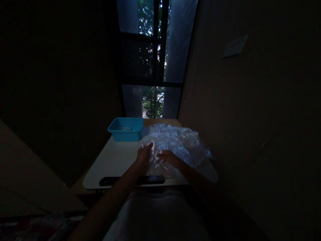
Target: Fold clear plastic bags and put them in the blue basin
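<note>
Between my two hands is a crinkled clear plastic bag [156,162], held just above the front part of a white table [112,160]. My left hand [144,154] is closed on the bag's left side, thumb pointing up. From the right, my right hand [168,157] pinches the same bag near its middle. Past my hands, and to their right, lies a spread heap of clear plastic bags [173,139]. The dim light hides the finer detail of my fingers.
At the table's back left stands a blue plastic basin [127,134] with something pale inside. A dark slot [107,181] runs along the front edge. A wall with a switch plate [235,47] rises on the right, and a tall window [152,67] is behind the table.
</note>
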Available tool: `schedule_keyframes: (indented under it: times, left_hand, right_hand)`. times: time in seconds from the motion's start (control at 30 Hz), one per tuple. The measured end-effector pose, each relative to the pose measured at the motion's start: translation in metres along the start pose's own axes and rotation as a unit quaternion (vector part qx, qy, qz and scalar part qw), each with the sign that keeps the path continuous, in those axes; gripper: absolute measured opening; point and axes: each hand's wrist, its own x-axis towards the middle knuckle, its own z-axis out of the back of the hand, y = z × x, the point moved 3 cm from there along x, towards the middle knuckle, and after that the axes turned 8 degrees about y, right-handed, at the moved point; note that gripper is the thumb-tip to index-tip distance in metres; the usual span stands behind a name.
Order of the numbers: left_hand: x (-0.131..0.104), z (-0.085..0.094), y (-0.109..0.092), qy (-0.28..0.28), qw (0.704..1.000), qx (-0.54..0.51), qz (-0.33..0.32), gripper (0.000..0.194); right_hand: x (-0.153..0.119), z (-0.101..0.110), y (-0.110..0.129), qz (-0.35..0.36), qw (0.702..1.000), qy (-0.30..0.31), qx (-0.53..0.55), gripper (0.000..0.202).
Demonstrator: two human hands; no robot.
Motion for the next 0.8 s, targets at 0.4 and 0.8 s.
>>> schedule_keyframes:
  times: [0.4, 0.8]
  left_hand:
    - [0.022, 0.021, -0.019, 0.1, 0.979, 0.17, -0.053, 0.031]
    - [0.017, 0.018, -0.017, 0.064, 0.987, 0.131, -0.064, 0.034]
  right_hand:
    - [-0.004, 0.015, 0.006, -0.033, 0.999, 0.038, 0.014, 0.035]
    - [0.01, 0.024, -0.012, 0.006, 0.996, -0.091, 0.006, 0.042]
